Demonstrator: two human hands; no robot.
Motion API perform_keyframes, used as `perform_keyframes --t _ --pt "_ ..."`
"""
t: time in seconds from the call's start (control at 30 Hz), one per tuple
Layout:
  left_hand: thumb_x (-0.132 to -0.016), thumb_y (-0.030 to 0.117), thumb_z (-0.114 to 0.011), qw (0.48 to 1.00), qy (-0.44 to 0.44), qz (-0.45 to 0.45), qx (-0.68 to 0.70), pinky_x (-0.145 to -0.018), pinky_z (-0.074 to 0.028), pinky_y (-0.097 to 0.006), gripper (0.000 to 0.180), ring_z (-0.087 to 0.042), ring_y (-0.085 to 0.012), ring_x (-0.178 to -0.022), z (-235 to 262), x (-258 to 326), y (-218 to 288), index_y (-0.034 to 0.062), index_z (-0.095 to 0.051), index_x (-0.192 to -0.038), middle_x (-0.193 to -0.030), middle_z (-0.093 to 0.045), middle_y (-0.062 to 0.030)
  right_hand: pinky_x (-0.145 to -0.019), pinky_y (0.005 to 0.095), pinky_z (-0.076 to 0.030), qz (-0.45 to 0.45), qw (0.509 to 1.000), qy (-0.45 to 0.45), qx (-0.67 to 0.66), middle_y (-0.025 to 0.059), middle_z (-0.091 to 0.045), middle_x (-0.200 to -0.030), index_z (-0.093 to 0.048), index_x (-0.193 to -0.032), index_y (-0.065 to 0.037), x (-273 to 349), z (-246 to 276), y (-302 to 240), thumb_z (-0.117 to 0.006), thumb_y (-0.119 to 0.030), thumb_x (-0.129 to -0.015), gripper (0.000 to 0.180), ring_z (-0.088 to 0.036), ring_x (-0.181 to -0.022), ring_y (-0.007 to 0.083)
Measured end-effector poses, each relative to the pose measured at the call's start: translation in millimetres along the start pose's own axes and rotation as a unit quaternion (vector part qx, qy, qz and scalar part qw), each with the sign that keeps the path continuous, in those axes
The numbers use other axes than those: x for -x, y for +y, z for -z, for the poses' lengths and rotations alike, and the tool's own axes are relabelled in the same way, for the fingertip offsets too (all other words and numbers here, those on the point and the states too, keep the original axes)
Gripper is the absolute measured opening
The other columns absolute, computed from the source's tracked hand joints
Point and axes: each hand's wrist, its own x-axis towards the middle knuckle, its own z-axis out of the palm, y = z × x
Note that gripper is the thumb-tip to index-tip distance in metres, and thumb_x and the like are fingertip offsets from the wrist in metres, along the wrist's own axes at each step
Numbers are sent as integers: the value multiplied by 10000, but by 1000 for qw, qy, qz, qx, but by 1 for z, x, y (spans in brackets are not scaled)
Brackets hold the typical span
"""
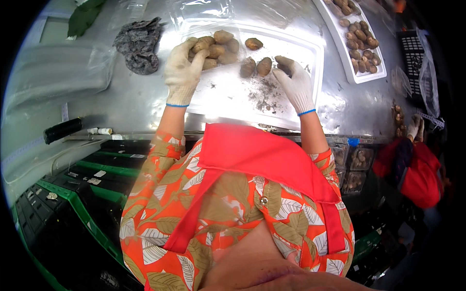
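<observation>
crumpled grey cloth (139, 46) | black crates (53, 228), lower left | black basket (410, 58), upper right

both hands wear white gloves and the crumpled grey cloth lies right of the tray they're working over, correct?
Wrong side: in the head view, the crumpled grey cloth lies left of the tray. The left hand and right hand are indeed white-gloved.

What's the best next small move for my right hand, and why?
I'd probably ease your right hand leftward to the nearest loose tuber: it lies close beside that hand, apart from the clustered tubers at your left hand.
</observation>
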Motion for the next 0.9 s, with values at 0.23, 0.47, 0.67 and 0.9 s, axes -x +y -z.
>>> perform_keyframes --t 0.23,0.47,0.67,0.9 --pt "-827 186 -743 974 -12 -145 -175 -867 -528 -437 255 -667 -334 -972 -22 -4 -32 72 -733 -1055 -1067 -710 -119 -947 379 -532 -8 987 -70 143 192 -640 -1307 -641 -1335 -75 -8 -2 -22 -738 -290 -814 572 -670 -1106 304" --pt "-839 185 -728 973 26 -166 -156 -892 -526 -432 207 -670 -342 -996 -20 0 -32 64 -735 -1007 -1049 -715 -134 -1035 407 -501 71 964 -68 247 223 -576 -1371 -573 -1398 -86 -16 -27 -9 -759 -269 -783 668 -599 -1231 349" --pt "-839 105 -710 976 6 -182 -116 -877 -532 -421 180 -679 -330 -985 -20 6 -30 46 -732 -1007 -1029 -725 -132 -868 470 -609 -65 883 -190 -424 246 -654 -1210 -472 -1453 23 -21 -4 37 -656 -333 -922 665 -701 -1022 316" --pt "-858 12 -662 971 1 -239 21 -844 -552 -384 117 -705 -287 -914 -22 9 8 13 -726 -956 -952 -738 -135 -818 576 -616 -83 686 -218 -689 324 -633 -1210 -443 -1459 47 -8 4 31 -473 -463 -1028 668 -713 -966 392"
